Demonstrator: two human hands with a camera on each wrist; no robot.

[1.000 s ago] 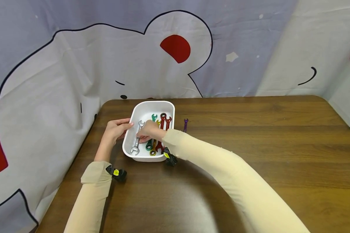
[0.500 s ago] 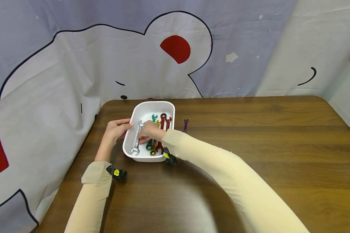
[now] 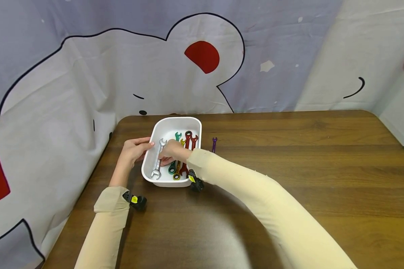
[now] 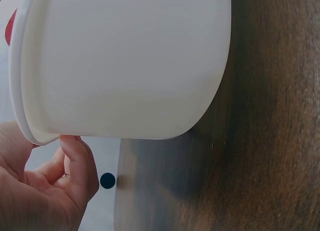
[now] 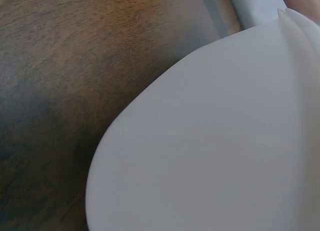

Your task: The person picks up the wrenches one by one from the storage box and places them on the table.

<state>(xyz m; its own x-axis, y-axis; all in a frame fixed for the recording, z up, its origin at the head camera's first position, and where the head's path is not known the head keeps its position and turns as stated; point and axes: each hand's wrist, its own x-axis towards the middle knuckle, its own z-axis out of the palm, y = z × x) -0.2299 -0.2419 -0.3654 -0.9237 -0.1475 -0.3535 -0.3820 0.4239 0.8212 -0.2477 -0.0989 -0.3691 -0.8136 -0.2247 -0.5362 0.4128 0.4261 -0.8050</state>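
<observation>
A white plastic bin (image 3: pixel 170 184) stands on the wooden table, with several coloured wrenches inside. My left hand (image 3: pixel 133 149) grips its left rim, thumb over the edge; the left wrist view shows fingertips (image 4: pixel 72 143) tucked under the lip. Reaching into the bin, my right hand (image 3: pixel 176 150) holds the middle of a silver open-ended wrench (image 3: pixel 156 172) along the left wall. Right of that hand lie a green wrench (image 3: pixel 172 169), a yellow wrench (image 3: pixel 176 176) and red wrenches (image 3: pixel 188 137), partly covered by hand and wrist. The right wrist view shows mostly the bin's outer wall (image 5: pixel 200 141).
A purple wrench (image 3: pixel 214 144) lies on the table (image 3: pixel 289 157) just right of the bin, its lower end hidden behind the right sleeve. A printed curtain (image 3: pixel 121 74) hangs behind and to the left of the table.
</observation>
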